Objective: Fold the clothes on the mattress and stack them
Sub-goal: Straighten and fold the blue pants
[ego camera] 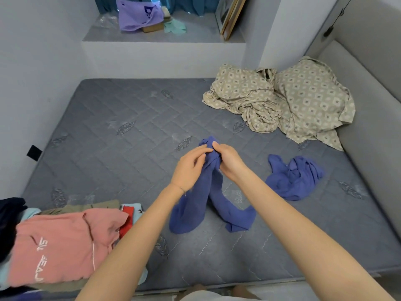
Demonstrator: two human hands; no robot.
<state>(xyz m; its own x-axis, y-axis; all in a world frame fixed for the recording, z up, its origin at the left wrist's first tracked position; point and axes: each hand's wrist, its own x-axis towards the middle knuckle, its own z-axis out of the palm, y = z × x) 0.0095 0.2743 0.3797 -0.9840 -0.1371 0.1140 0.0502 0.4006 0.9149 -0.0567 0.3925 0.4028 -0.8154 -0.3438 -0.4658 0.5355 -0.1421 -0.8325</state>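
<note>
The left hand [188, 168] and right hand [230, 164] pinch the bunched top of a blue garment [195, 211] above the middle of the mattress [130, 148], likely seeking an edge to spread it for folding; its ends trail on the mattress, and the stack [60, 242] waits at the mattress's near-left corner

I note pale grey walls [32, 61], a raised grey ledge [195, 33] backed by teal curtains [191, 5], and picture frames [231, 16] leaning at its right end.
</note>
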